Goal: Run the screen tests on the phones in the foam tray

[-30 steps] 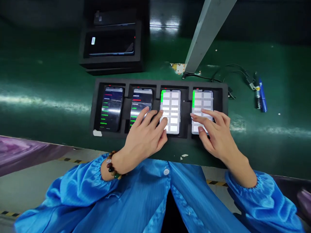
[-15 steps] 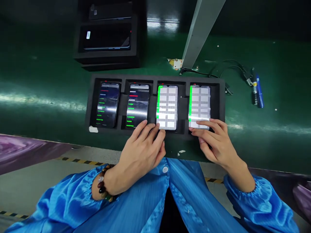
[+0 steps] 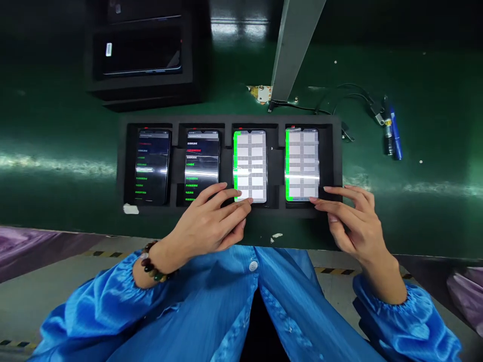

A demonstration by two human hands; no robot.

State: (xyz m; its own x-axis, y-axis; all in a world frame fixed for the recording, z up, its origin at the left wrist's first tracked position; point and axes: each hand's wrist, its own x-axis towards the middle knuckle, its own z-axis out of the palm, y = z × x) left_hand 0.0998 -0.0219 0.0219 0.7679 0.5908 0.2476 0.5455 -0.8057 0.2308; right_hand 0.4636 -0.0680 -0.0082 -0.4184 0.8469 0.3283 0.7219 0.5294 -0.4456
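Observation:
Several smartphones lie face up in a row in a black foam tray [image 3: 123, 166]. The leftmost smartphone [image 3: 152, 163] and the one beside it [image 3: 202, 161] show dark screens with lines of green, red and white text. The third smartphone [image 3: 250, 161] and the rightmost smartphone [image 3: 302, 161] show white and grey grids with a green strip down the left edge. My left hand [image 3: 213, 218] is open, its fingertips at the bottom of the third phone's screen. My right hand [image 3: 354, 216] is open too, a fingertip at the lower right corner of the rightmost phone.
At the back left, a stack of black trays [image 3: 143, 83] holds more dark phones. A grey metal post [image 3: 296, 50] rises behind the tray. Black cables [image 3: 354, 95] and a blue pen [image 3: 396, 133] lie to the right on the green table [image 3: 433, 211].
My right hand has slid right across the rightmost phone's bottom, and green now shows at that screen's lower left corner. My left fingertips have shifted slightly over the third phone. The view has moved a little.

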